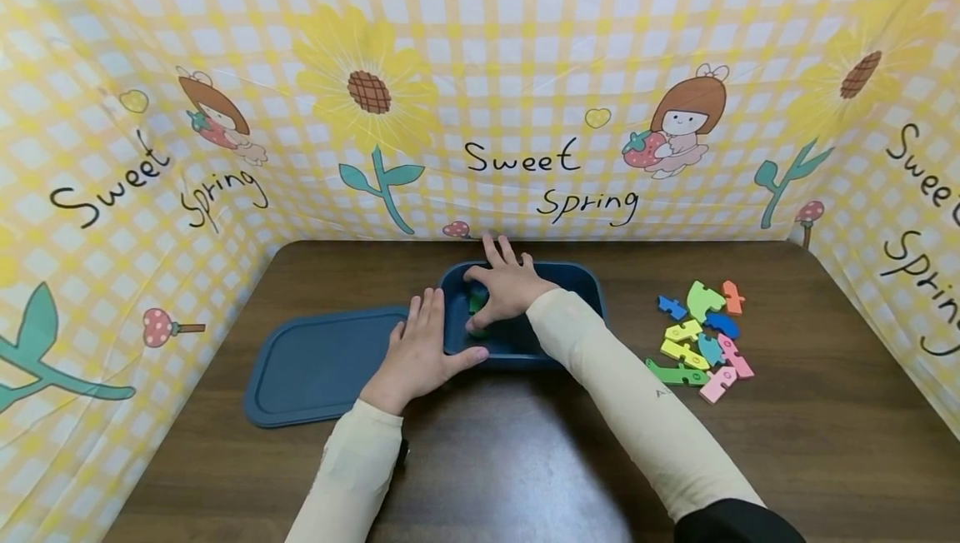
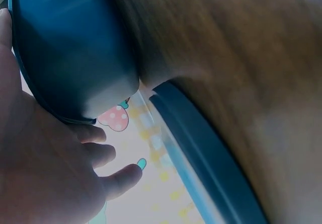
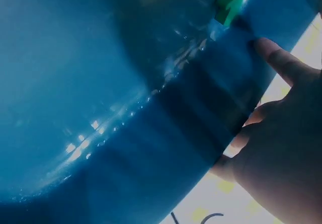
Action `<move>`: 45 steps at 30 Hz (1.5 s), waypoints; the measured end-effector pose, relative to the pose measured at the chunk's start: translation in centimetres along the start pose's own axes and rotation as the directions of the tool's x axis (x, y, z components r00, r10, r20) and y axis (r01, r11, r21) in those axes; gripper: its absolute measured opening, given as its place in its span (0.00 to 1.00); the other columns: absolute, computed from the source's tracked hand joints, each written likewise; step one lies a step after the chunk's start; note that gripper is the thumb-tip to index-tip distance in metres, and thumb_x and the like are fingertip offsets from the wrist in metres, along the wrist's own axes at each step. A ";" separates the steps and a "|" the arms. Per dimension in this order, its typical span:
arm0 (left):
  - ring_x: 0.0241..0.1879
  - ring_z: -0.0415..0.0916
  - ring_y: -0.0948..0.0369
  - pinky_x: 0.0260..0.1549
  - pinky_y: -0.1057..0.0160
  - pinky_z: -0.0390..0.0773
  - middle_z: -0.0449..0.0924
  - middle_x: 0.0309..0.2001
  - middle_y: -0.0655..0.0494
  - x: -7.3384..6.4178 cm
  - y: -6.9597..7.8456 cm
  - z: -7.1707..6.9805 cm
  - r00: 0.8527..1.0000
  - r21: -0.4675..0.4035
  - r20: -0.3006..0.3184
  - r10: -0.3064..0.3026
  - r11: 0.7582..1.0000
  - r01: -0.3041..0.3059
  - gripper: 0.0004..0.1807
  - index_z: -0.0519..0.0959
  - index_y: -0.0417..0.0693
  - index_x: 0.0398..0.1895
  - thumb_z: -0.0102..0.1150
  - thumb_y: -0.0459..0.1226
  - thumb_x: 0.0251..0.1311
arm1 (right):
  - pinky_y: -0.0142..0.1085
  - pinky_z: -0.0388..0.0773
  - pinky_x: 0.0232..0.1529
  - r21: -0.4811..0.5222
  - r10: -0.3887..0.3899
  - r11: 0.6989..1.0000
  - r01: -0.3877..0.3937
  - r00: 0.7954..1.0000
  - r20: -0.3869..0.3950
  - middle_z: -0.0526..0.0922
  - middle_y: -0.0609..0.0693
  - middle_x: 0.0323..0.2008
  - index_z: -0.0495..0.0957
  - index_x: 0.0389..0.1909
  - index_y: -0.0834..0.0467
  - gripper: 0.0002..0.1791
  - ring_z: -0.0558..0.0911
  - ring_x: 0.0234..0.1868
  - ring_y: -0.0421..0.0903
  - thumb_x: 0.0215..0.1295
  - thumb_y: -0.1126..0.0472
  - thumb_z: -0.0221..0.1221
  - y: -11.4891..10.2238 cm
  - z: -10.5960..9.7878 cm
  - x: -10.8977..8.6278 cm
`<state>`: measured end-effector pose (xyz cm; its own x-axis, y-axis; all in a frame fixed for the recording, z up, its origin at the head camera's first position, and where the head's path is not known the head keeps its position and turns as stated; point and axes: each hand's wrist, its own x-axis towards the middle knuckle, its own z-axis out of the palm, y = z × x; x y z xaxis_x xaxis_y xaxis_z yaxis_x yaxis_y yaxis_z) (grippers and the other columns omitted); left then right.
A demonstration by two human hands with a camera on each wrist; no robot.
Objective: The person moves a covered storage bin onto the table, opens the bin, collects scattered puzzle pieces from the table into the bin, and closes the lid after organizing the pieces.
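Observation:
A dark blue box [image 1: 581, 283] stands at the back middle of the table. Inside its left end lies a green piece [image 1: 476, 301], partly hidden by my right hand [image 1: 512, 286], which reaches over the box with fingers spread. The right wrist view shows an index fingertip [image 3: 266, 47] close to the green piece [image 3: 231, 5], apart from it; the other fingers are at the far rim. My left hand [image 1: 420, 351] lies against the box's left side, fingers straight, thumb at the front rim. In the left wrist view its fingers run along the box wall [image 2: 70, 48].
A flat blue lid [image 1: 315, 364] lies on the table left of the box. To the right is a loose cluster of puzzle pieces, among them a light green piece [image 1: 703, 301], a blue one [image 1: 722, 325] and a pink one [image 1: 717, 383]. A checked cloth [image 1: 480, 68] hangs behind.

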<state>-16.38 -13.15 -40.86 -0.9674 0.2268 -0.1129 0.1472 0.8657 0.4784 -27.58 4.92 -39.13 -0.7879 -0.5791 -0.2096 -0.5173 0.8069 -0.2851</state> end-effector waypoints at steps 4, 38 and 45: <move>0.78 0.27 0.44 0.69 0.32 0.40 0.31 0.81 0.41 0.1 0.0 0.2 1.000 0.007 0.000 0.000 1.000 0.000 0.64 0.33 0.39 0.81 0.57 0.68 0.61 | 0.63 0.40 0.72 0.054 -0.015 0.998 0.016 1.000 -0.016 0.29 0.59 0.80 0.68 0.73 0.42 0.44 0.28 0.78 0.60 0.56 0.34 0.69 0.6 -0.5 -0.4; 0.79 0.26 0.46 0.69 0.32 0.39 0.29 0.81 0.44 0.2 -0.4 0.4 1.000 0.003 -0.009 0.010 1.000 -0.010 0.68 0.33 0.41 0.81 0.54 0.74 0.56 | 0.56 0.69 0.62 0.442 0.147 0.897 0.006 0.939 -0.311 0.72 0.57 0.68 0.70 0.73 0.54 0.32 0.71 0.67 0.59 0.73 0.46 0.60 12.8 -5.8 -13.3; 0.78 0.27 0.44 0.69 0.32 0.39 0.30 0.81 0.44 0.2 -0.5 0.5 1.000 0.008 -0.013 0.007 1.000 -0.006 0.69 0.33 0.40 0.81 0.53 0.75 0.55 | 0.57 0.76 0.52 0.381 0.284 0.907 -0.179 0.928 -0.242 0.80 0.67 0.57 0.71 0.69 0.65 0.27 0.78 0.56 0.63 0.75 0.57 0.58 17.2 -3.3 -16.6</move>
<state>-16.51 -13.30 -41.49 -0.9689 0.2268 -0.0987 0.1550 0.8677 0.4723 -24.55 28.77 -37.43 -0.9588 -0.2798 -0.0490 -0.2014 0.7913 -0.5773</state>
